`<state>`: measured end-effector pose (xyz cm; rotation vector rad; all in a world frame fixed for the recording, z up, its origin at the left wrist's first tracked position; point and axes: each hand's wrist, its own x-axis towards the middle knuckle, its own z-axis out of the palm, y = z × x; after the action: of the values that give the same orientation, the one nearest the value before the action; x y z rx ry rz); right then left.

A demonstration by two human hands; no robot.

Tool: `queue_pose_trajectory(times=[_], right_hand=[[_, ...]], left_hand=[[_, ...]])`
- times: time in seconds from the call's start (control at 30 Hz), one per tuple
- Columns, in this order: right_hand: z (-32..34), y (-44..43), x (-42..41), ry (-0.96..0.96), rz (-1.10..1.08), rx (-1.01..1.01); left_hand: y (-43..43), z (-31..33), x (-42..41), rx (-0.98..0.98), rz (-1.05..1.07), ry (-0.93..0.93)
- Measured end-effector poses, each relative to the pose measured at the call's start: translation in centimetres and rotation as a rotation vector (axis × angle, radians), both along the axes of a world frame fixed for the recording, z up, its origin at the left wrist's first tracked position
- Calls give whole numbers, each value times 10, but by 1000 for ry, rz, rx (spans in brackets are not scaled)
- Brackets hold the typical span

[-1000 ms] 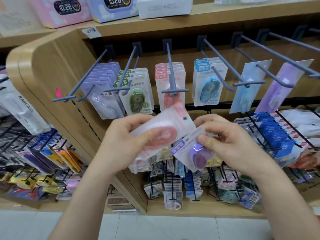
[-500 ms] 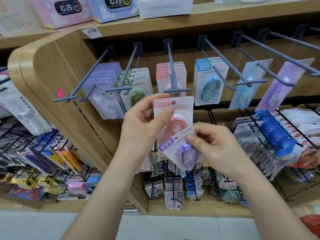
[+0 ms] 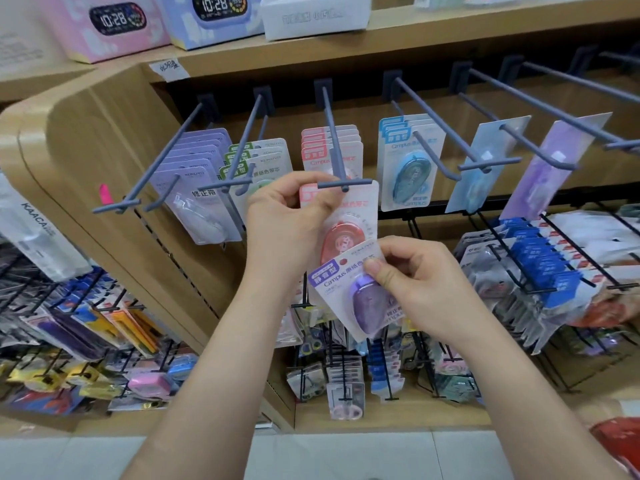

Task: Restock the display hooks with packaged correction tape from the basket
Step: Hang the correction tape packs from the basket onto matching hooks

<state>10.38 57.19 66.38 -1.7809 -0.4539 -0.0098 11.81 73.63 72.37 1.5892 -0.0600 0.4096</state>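
"Correction tape first: the purple pack (image 3: 360,299). Where does it sit against the grip?"

"Nearest the camera. The right hand (image 3: 426,289) pinches its upper right corner between thumb and curled fingers. The card hangs tilted, down and to the left of that grip, blister facing the viewer. Its top corner overlaps the lower part of the pink pack (image 3: 349,230)."

"And the pink pack?"

"Held upright in the left hand (image 3: 287,230). Grip closed on the upper left of the card, thumb on the front, fingers behind. The rest of the card hangs below and to the right of the fingers. Its top edge is level with the crossbar at the tip of the centre hook (image 3: 334,140)."

"Is the card threaded onto the hook?"

"Cannot tell; the crossbar covers the hanging hole."

"Behind it?"

"A row of matching pink packs (image 3: 346,140) hangs further back on the same hook. Lilac packs (image 3: 194,188) and green packs (image 3: 256,161) hang on the hooks to the left, blue packs (image 3: 408,161) on the hook to the right."

"Furthest back?"

"The top shelf (image 3: 450,32) carries a pink clock box (image 3: 104,26), a blue clock box (image 3: 211,15) and a white box (image 3: 311,15)."
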Motion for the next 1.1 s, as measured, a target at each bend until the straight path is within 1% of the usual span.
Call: queue_pose_trajectory(times=[0.1,0.13,0.33,0.43,0.53,0.6,0.67,0.77,0.83,0.9,0.97,1.1], right_hand=[[-1,4,1,15,-22,13],[-1,5,1,23,-29,25],[-3,7,3,39,-34,54],[-4,5,4,51,-17,76],[-10,5,7,125,18,55],[-15,5,11,150,-12,41],[-17,6,16,143,-72,82],[-18,6,23,116,-145,116],[-20,8,27,114,-151,99],[-23,13,29,109,-160,88],[-25,12,30,89,-206,106],[-22,-2,27,96,-288,205]], left_hand=[[1,-2,5,-194,-63,113],[2,-3,4,-196,-67,110],[12,-23,-19,-50,-77,24],[15,-28,-10,-23,30,7],[6,-31,6,1,173,-10],[1,-33,17,2,229,-8],[3,-37,21,2,176,32],[12,-45,14,40,-1,174],[16,-50,9,55,-13,253],[18,-55,15,97,83,264],[18,-55,24,170,164,219],[11,-54,40,323,303,165]])
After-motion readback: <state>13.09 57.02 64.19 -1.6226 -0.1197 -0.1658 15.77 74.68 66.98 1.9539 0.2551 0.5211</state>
